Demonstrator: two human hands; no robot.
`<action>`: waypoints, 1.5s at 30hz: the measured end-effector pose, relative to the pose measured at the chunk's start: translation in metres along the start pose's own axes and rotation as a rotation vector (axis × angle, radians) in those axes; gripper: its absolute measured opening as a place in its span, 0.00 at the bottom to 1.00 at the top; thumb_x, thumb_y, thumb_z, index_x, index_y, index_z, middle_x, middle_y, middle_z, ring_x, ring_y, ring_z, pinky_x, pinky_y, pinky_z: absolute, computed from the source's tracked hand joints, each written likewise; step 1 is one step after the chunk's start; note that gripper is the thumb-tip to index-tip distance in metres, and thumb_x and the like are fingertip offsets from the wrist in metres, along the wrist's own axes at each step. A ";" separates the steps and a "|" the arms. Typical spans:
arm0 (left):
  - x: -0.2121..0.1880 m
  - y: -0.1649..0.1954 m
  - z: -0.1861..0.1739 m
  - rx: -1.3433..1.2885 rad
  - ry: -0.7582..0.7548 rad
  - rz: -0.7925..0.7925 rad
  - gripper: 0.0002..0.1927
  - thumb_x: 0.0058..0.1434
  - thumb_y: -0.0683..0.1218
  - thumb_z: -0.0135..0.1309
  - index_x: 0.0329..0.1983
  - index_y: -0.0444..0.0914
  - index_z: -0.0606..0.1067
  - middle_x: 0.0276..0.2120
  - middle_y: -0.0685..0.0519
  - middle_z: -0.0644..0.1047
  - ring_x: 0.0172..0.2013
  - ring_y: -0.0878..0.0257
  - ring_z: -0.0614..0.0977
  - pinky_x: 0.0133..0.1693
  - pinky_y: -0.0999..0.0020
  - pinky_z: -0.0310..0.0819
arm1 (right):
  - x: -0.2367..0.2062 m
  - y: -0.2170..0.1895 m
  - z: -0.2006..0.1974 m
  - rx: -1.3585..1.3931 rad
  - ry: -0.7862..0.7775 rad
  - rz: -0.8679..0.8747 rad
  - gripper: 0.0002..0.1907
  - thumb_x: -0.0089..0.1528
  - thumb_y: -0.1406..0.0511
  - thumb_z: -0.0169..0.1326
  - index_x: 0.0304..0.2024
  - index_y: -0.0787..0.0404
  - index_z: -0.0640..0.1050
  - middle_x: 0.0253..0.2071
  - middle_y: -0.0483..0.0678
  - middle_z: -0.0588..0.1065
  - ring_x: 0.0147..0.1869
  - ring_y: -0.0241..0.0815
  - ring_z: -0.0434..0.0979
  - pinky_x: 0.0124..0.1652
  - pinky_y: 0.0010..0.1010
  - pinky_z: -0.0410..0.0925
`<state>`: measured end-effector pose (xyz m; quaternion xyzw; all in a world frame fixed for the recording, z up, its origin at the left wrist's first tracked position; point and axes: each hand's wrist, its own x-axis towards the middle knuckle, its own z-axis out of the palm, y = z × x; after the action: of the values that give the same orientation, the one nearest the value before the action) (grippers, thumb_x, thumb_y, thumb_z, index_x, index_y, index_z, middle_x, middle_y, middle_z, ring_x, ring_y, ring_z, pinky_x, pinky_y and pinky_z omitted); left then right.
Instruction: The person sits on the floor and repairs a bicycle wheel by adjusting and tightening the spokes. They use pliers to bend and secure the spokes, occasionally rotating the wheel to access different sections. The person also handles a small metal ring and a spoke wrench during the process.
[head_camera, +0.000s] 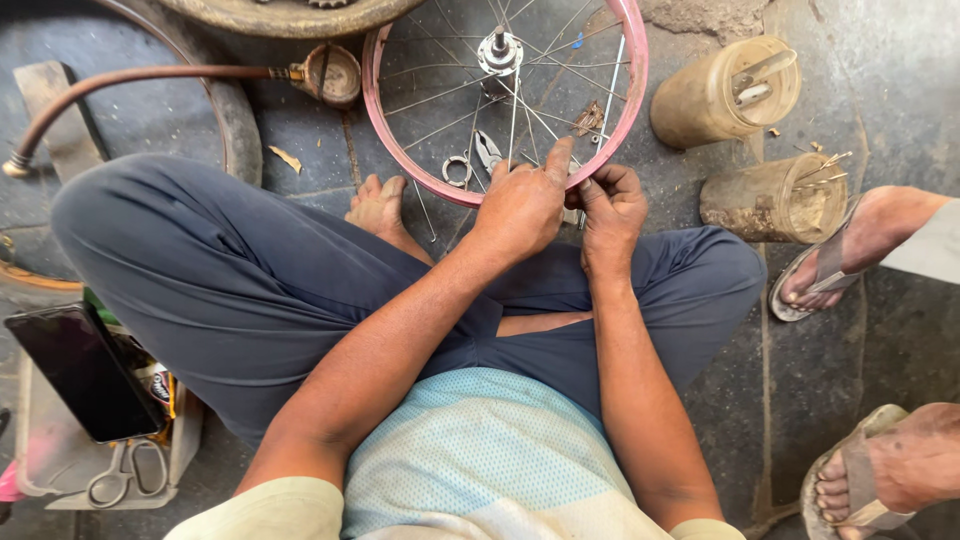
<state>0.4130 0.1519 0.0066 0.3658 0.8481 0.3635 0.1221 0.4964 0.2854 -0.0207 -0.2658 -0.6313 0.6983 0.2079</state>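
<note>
— Wheel rim (634, 75), pink, lying flat on the stone floor (300, 130) right ahead of both sets of fingers. Where exactly do the hands meet it?

— At its near edge. The left hand (522, 205) lies over the rim with its fingers curled down and one finger stretched forward along a spoke (610, 85). The right hand (612, 205) sits just beside it, touching it, fingers bunched together around something thin at the rim. What they pinch is hidden; I cannot tell if it is a spoke end or a small tool.

— So both are closed?

— The right fingers are pressed together on that hidden piece. The left fingers are mostly folded, but whether they grip anything I cannot tell.

— What lies beyond the fingertips?

— Inside the rim, just past them, a pair of pliers (487, 152) and a small metal ring (457, 170) lie on the floor. Farther out is the hub (499, 50), with spokes fanning from it.

— And off to the sides?

— To the right of the right fingers stand two dirty jars (720, 95), one behind the other, with metal bits sticking out. Right of those, another person's sandalled foot (835, 260). Left of the left fingers, the person's own bare foot (378, 205) rests by the rim, and farther left a brown hose (120, 85) runs to a round tin (335, 75). Well back, near the knee, a dark phone (80, 370) lies on a tray above a pair of scissors (125, 475).
</note>
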 end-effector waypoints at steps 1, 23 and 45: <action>0.000 0.000 0.000 -0.002 0.010 0.002 0.37 0.56 0.39 0.51 0.69 0.28 0.57 0.29 0.41 0.81 0.36 0.42 0.83 0.47 0.45 0.67 | 0.000 0.001 0.000 -0.015 0.010 0.001 0.04 0.68 0.72 0.57 0.42 0.65 0.74 0.35 0.48 0.78 0.34 0.36 0.79 0.37 0.27 0.74; 0.002 0.006 -0.007 -0.133 -0.005 -0.093 0.41 0.56 0.42 0.55 0.72 0.32 0.52 0.30 0.40 0.82 0.39 0.41 0.83 0.56 0.37 0.63 | 0.001 0.002 0.004 -0.109 -0.018 -0.064 0.06 0.70 0.70 0.54 0.47 0.64 0.71 0.39 0.47 0.76 0.38 0.32 0.76 0.37 0.24 0.72; 0.008 0.016 -0.032 0.130 0.280 0.007 0.09 0.60 0.49 0.57 0.39 0.40 0.79 0.39 0.47 0.79 0.45 0.47 0.81 0.59 0.36 0.63 | 0.002 0.004 0.002 -0.127 0.041 -0.021 0.04 0.67 0.73 0.52 0.44 0.64 0.73 0.31 0.44 0.75 0.30 0.29 0.72 0.30 0.22 0.66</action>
<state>0.4011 0.1481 0.0408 0.3216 0.8773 0.3555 -0.0224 0.4936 0.2850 -0.0248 -0.2862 -0.6729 0.6488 0.2107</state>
